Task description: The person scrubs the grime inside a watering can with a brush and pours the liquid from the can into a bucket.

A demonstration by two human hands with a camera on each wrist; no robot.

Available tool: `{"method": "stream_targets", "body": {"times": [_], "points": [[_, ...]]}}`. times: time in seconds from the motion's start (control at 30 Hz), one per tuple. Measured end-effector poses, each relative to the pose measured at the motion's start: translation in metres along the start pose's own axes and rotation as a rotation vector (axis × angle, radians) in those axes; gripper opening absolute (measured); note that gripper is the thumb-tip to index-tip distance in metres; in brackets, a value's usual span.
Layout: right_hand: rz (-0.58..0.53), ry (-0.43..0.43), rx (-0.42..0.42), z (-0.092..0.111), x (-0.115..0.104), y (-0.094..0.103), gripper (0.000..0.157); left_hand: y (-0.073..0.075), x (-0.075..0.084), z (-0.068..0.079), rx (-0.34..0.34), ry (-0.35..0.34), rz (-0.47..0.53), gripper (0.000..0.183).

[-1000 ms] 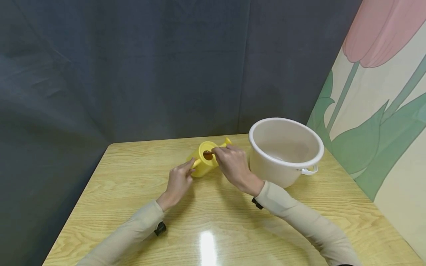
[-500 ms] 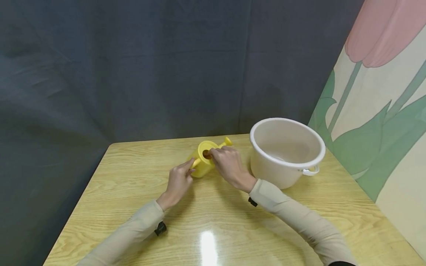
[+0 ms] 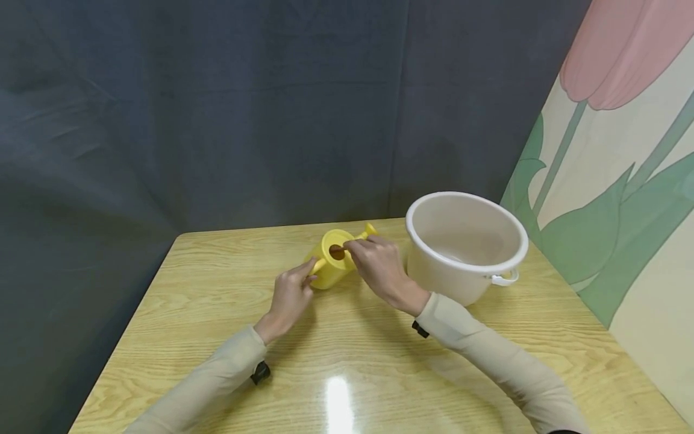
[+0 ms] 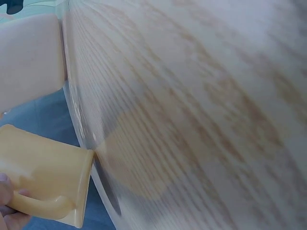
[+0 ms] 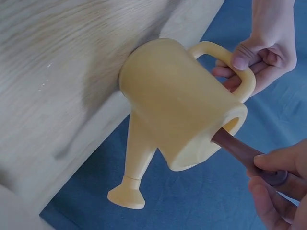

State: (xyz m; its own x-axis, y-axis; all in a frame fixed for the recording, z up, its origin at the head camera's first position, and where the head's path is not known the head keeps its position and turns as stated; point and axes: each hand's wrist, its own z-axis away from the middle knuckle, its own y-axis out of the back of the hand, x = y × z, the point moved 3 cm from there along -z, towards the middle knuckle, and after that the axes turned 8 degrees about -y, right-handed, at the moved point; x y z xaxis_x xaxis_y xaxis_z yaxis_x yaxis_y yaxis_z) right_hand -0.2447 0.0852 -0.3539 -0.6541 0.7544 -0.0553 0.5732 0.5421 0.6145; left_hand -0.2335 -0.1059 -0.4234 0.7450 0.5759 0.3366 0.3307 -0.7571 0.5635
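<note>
A yellow watering can (image 3: 331, 276) stands with its base at the tabletop, spout (image 5: 138, 148) pointing toward the bucket side. My left hand (image 3: 290, 298) grips its loop handle (image 5: 244, 79), fingers curled through it, as the right wrist view shows. Between thumb and fingers, my right hand (image 3: 382, 270) pinches the end of a smooth brown rod-like handle (image 5: 242, 152). Its other end goes down through the can's round top opening (image 5: 233, 125). What sits on that hidden end I cannot tell.
A large white bucket (image 3: 434, 271) with a white handle (image 3: 505, 279) stands right of the can, close to my right wrist. The wood-grain table (image 3: 217, 289) ends at a dark curtain (image 3: 271, 120) behind. On the right is a wall painted with tulips (image 3: 612, 60).
My right hand dipped left toward the can's opening with the brown handle, then drew back right, so more of the handle shows now. My left hand and the watering can stayed put.
</note>
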Motion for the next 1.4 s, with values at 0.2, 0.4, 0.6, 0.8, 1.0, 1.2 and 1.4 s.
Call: {"method": "stream_targets", "body": {"times": [0.2, 0.4, 0.6, 0.8, 1.0, 1.2, 1.4], "points": [[0.005, 0.01, 0.001, -0.002, -0.003, -0.003, 0.017, 0.003, 0.0, -0.002, 0.004, 0.013, -0.005, 0.039], [0.037, -0.003, -0.069, 0.001, -0.003, -0.014, 0.016, 0.002, 0.001, -0.002, -0.009, 0.003, -0.008, 0.038], [0.047, 0.001, -0.068, 0.004, -0.002, -0.018, 0.015, 0.0, 0.001, -0.002, -0.008, 0.0, -0.004, 0.038], [0.02, 0.049, -0.006, 0.003, -0.004, -0.009, 0.026, 0.0, 0.002, -0.002, -0.006, -0.011, -0.012, 0.038], [0.046, 0.071, 0.042, -0.001, -0.008, 0.002, 0.023, 0.0, 0.002, -0.002, -0.009, -0.011, -0.011, 0.038], [0.076, 0.062, 0.013, 0.002, -0.007, -0.002, 0.021, 0.001, 0.002, -0.001, -0.001, 0.002, -0.007, 0.038], [0.06, 0.067, -0.022, 0.004, -0.007, -0.015, 0.014, 0.001, 0.002, 0.0, -0.01, 0.002, -0.003, 0.039]]}}
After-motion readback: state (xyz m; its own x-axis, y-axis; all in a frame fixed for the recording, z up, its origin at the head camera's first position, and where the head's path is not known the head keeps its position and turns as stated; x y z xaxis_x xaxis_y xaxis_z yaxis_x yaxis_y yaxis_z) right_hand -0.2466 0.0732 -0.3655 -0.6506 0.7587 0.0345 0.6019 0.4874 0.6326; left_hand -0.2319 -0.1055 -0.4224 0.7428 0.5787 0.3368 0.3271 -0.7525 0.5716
